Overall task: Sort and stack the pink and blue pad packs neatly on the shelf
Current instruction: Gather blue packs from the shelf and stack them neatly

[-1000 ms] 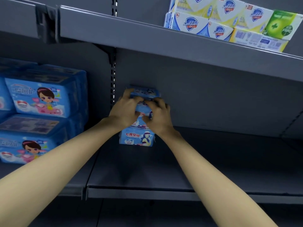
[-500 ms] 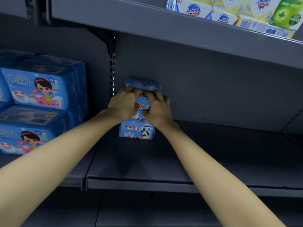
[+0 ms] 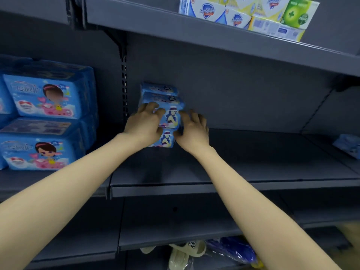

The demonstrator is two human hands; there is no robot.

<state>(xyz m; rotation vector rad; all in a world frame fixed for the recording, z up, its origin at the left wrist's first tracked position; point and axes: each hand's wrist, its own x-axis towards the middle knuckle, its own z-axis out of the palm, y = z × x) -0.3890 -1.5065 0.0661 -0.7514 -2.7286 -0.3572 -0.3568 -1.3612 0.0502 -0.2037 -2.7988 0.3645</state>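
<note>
Grey shelf held a stack of blue pad packs against its back panel, so stacking looked partly done; 1 loose pack lay far right, no pink ones visible. The left hand gripped the stack's left edge, the right hand rested splayed at its right. Earlier both hands covered the front; they had parted sideways.

small blue pad packs, centre stack: 3 showing, partly covered | large blue packs, left: 2 whole fronts, more cut by edge | pale blue pack, far right: 1 | green soap box: 1 | white Safeguard boxes: 2 clear
</note>
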